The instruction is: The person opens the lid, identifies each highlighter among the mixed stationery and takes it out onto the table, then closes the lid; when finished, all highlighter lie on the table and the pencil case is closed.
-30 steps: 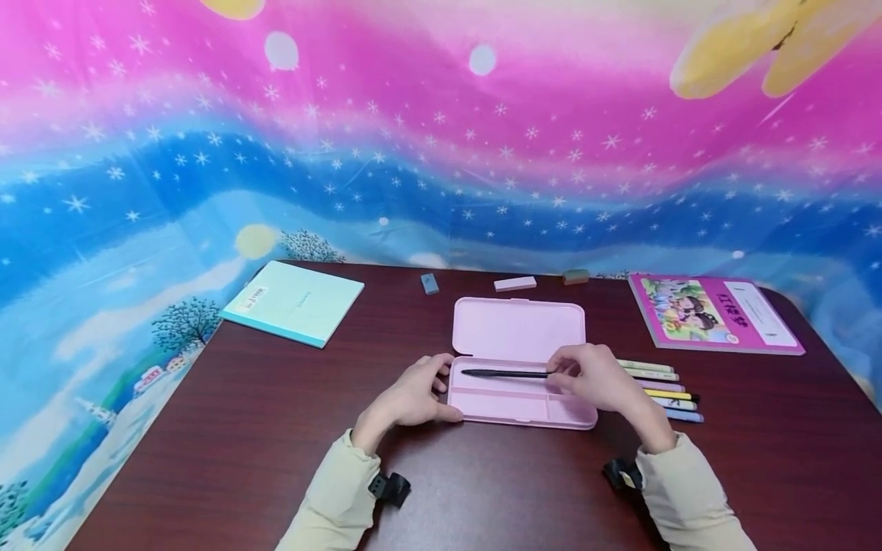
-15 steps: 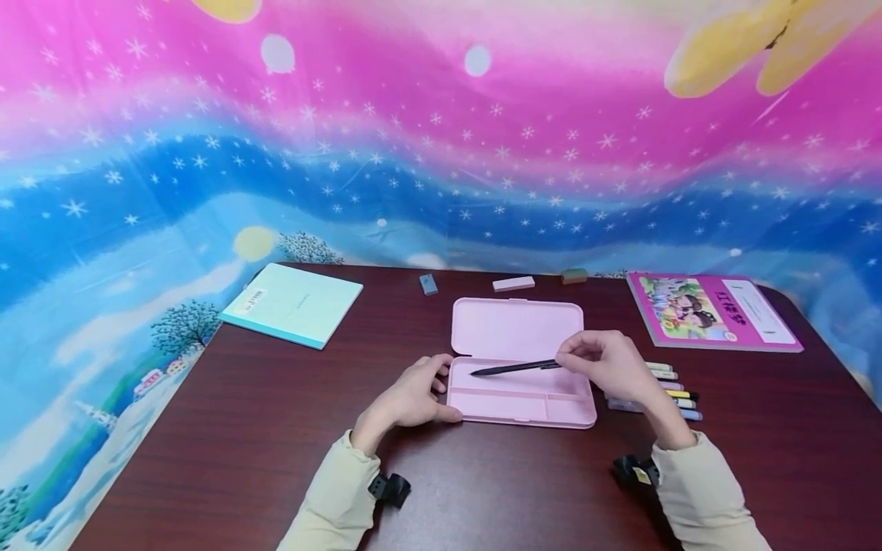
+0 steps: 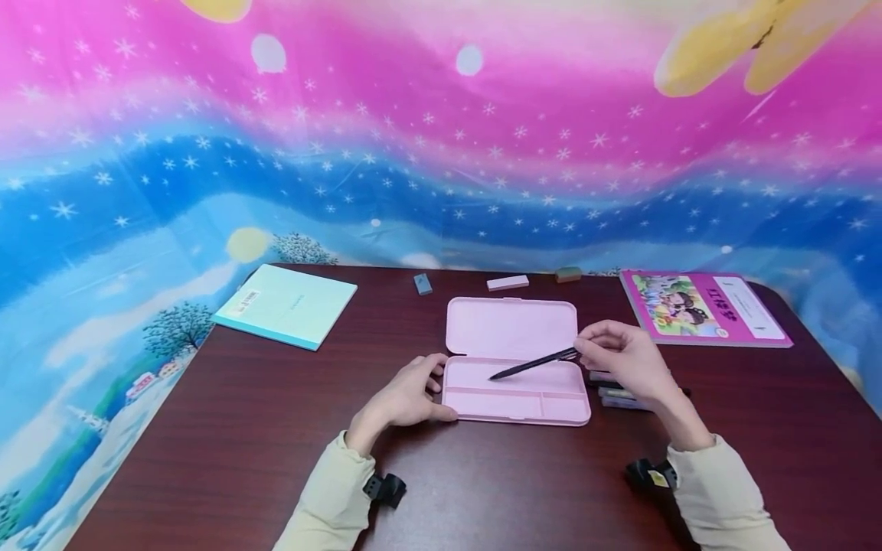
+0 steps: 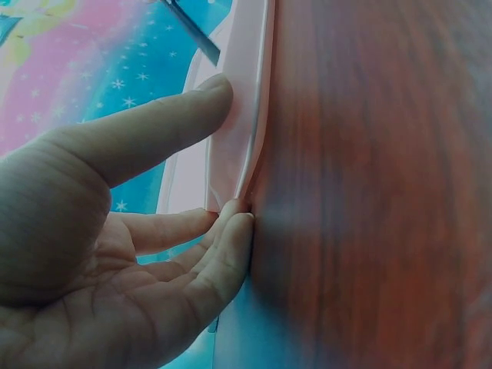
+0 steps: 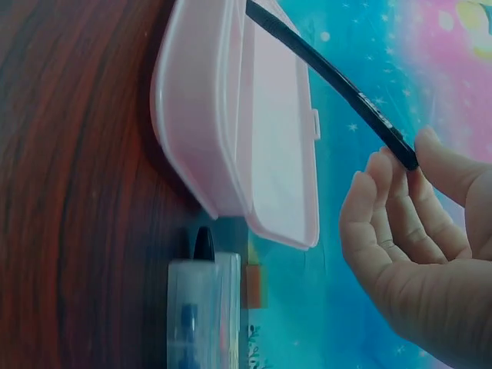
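Note:
A pink pencil case [image 3: 492, 404] lies with its lid [image 3: 511, 325] folded back on the dark table. My left hand [image 3: 406, 394] holds the case's left end, thumb on the front wall and fingers around the corner in the left wrist view. Between the thumb and fingers of my right hand [image 3: 623, 360] is one end of a black pen [image 3: 534, 363]. The pen slants down to the left over the long rear compartment, its far tip low inside the case. In the right wrist view the pen [image 5: 330, 73] is pinched at its end, with the other fingers loosely bent.
Several pens [image 3: 616, 396] lie right of the case, partly hidden by the right hand. Behind the case are a blue eraser [image 3: 423, 284], a pink eraser [image 3: 507, 283] and a green-brown block [image 3: 568, 274]. A mint notebook [image 3: 289, 306] lies left, a pink book [image 3: 706, 310] right.
My right hand has moved right and up, drawing the pen's held end up and to the right, so it tilts more steeply. The left hand stays on the case.

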The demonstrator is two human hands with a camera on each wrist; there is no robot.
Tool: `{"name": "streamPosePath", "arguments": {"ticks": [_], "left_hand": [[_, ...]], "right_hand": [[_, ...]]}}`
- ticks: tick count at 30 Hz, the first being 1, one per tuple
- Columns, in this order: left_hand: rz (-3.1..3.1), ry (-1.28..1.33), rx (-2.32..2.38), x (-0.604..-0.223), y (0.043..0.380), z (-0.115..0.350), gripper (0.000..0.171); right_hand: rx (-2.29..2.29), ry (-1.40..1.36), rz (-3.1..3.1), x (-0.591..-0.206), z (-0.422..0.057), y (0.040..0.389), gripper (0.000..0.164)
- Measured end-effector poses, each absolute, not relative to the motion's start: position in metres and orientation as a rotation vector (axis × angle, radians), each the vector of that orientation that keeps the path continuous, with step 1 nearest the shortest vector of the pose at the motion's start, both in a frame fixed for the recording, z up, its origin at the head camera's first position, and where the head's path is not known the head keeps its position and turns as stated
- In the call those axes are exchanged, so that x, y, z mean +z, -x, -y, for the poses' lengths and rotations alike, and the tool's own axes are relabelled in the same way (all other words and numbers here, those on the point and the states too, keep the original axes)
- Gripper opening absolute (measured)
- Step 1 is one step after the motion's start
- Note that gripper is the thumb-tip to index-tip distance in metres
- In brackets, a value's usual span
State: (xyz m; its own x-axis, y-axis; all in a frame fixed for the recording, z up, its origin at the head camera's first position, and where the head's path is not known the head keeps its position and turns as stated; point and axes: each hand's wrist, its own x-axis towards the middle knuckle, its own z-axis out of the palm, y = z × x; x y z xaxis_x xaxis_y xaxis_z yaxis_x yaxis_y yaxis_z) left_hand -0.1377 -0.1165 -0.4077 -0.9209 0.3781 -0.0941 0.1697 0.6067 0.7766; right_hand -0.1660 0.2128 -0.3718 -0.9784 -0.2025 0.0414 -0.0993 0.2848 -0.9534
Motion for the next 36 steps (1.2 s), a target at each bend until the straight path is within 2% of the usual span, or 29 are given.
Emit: {"name": "streamPosePath", "arguments": {"ticks": [7, 18, 32, 36], "left_hand": [[-2.595, -0.45, 1.219, -0.408, 0.138, 0.117, 0.076], [-2.584, -0.449, 1.221, -0.407, 0.137, 0.117, 0.075], [-2.584, -0.439, 1.213, -0.409, 0.139, 0.117, 0.076], [-2.582, -0.44, 1.212, -0.409, 0.138, 0.117, 0.075]], "right_hand": [[-2.119, 0.253, -2.151, -0.366, -0.235, 0.158, 0.013], [-2.119, 0.231, -2.423, -0.365, -0.278, 0.139, 0.013], [-2.191, 0.105, -2.399, -0.377, -0.339, 0.112, 0.013], [-2.075, 0.073, -2.546, -0.381, -0.347, 0.108, 0.012]]}}
